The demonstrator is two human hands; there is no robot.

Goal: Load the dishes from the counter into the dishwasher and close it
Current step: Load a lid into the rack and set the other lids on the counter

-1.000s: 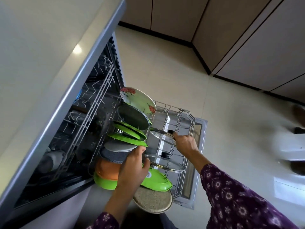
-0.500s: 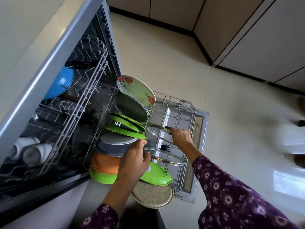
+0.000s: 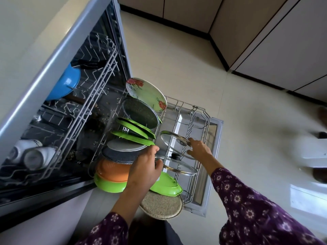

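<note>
The dishwasher's lower rack (image 3: 203,119) is pulled out over the open door (image 3: 218,138). Its left side holds a floral plate (image 3: 146,92), a dark speckled plate (image 3: 141,112), green plates (image 3: 134,129), a grey plate, an orange bowl (image 3: 111,170) and a green bowl (image 3: 108,185). Two glass lids stand on the right side. My right hand (image 3: 199,148) pinches the far glass lid (image 3: 174,138) at its right rim. My left hand (image 3: 145,168) curls round the left rim of the near glass lid (image 3: 178,167), which has a black knob.
The upper rack (image 3: 99,76) inside carries a blue bowl (image 3: 65,84) and white mugs (image 3: 33,156). A green dish (image 3: 166,184) and a beige speckled plate (image 3: 161,206) sit at the rack's near end. The counter (image 3: 26,32) overhangs on the left. Cabinets (image 3: 283,41) line the tiled floor.
The view has dropped lower, showing more of the upper rack. Both hands stay at the two glass lids; the far lid now tilts a little more upright.
</note>
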